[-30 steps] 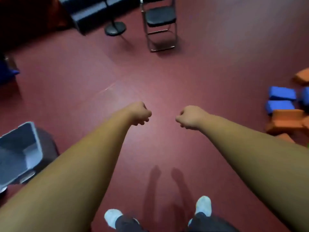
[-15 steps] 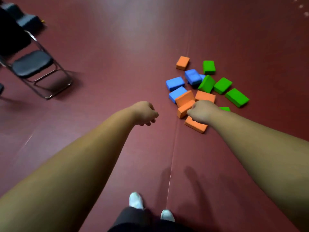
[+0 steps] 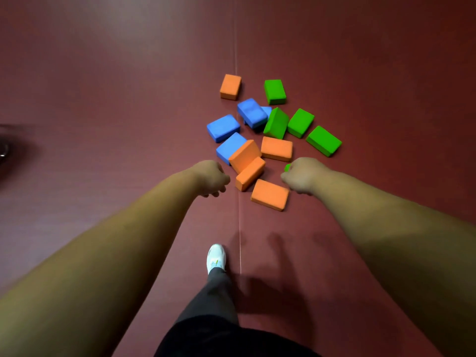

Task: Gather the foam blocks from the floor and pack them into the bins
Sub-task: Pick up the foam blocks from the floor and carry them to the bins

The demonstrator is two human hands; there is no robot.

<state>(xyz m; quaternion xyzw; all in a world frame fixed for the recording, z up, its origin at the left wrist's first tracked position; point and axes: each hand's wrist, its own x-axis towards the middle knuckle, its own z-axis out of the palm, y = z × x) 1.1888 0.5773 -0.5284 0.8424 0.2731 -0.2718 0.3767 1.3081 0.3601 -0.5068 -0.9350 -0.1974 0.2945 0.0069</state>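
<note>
A heap of foam blocks lies on the dark red floor ahead. Several are orange, the nearest orange block (image 3: pixel 269 194) lying flat just in front of my hands. Several blue blocks (image 3: pixel 223 128) sit at the heap's left and several green blocks (image 3: pixel 323 140) at its right. My left hand (image 3: pixel 211 178) hovers left of the orange ones, fingers curled, holding nothing. My right hand (image 3: pixel 301 175) hovers at their right, also curled and holding nothing, and covers most of one green block (image 3: pixel 287 167). No bin is in view.
A floor seam (image 3: pixel 239 228) runs from my feet up through the heap. My white shoe (image 3: pixel 216 257) and dark trouser leg stand just left of the seam. A dark blurred object (image 3: pixel 5 150) sits at the left edge.
My view has swung right and I have stepped closer: the grey bin and chair have left the frame and the heap is now centred. Both hands stay curled and now flank the orange blocks.
</note>
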